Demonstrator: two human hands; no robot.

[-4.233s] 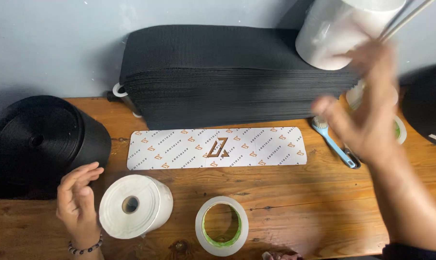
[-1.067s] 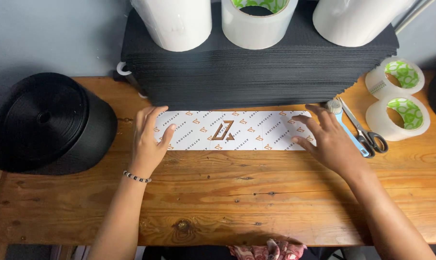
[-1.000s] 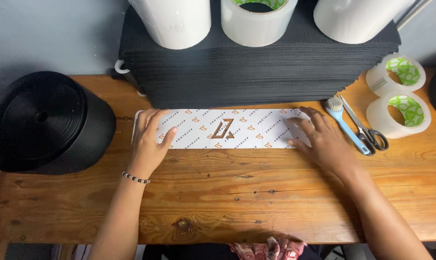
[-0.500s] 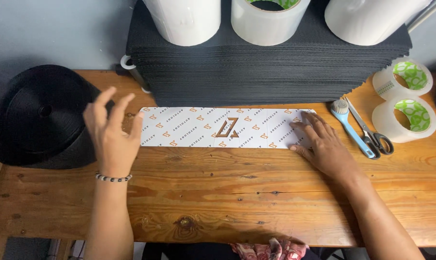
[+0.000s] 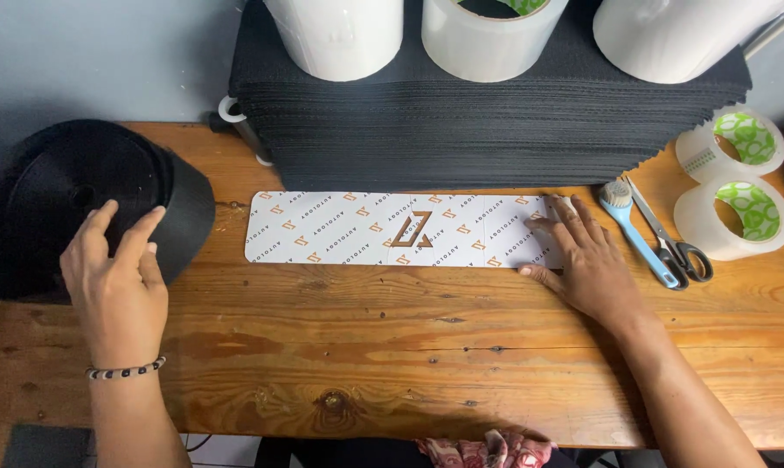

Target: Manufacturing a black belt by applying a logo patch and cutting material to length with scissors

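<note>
**Right hand flat on the printed strip, left one over at the black roll**

From my remote seat: the right hand [image 5: 587, 269] lies on the right end of the long white printed strip [image 5: 392, 230], fingers [image 5: 565, 227] spread and pressed flat on it, pinching nothing. The strip lies flat on the wooden counter [image 5: 409, 347], just in front of the stack of black sheets [image 5: 496, 130]. The left hand [image 5: 119, 277] has its fingers spread and loose, tips at the big black roll [image 5: 71, 191]. Just right of the right fingers lie a blue brush [image 5: 639, 238] and scissors [image 5: 673, 238].
</note>
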